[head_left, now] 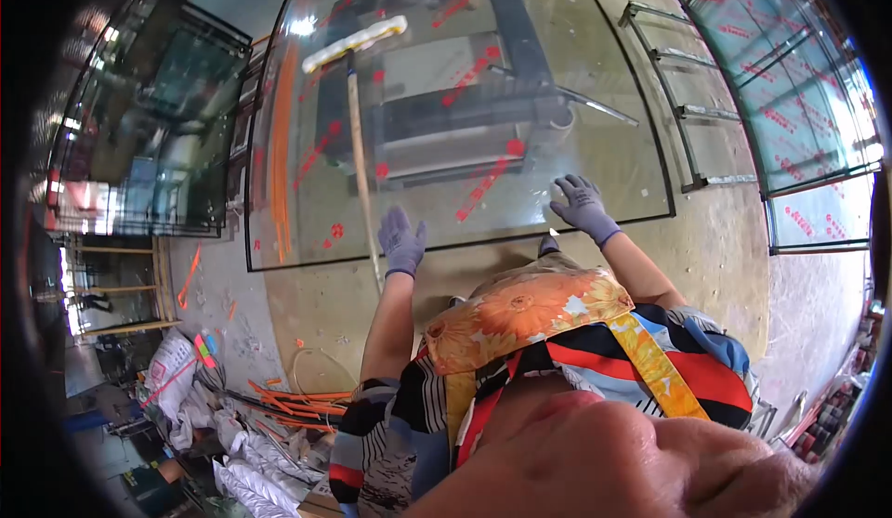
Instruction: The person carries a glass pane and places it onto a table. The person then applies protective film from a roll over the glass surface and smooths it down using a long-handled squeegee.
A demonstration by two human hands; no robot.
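A large glass pane with a black edge and red printed marks lies flat in front of me. My left hand, in a grey glove, is at the pane's near edge with its fingers spread, close to a wooden pole. My right hand, also gloved, is over the near right part of the pane, fingers apart. Neither hand holds anything. The pole ends in a white fluffy head on the glass. A thin metal bar shows at the pane's right.
Glass panes with red marks lean at the right, beside a metal rack. Dark glass panes stand at the left. White sacks and orange strips lie at the lower left.
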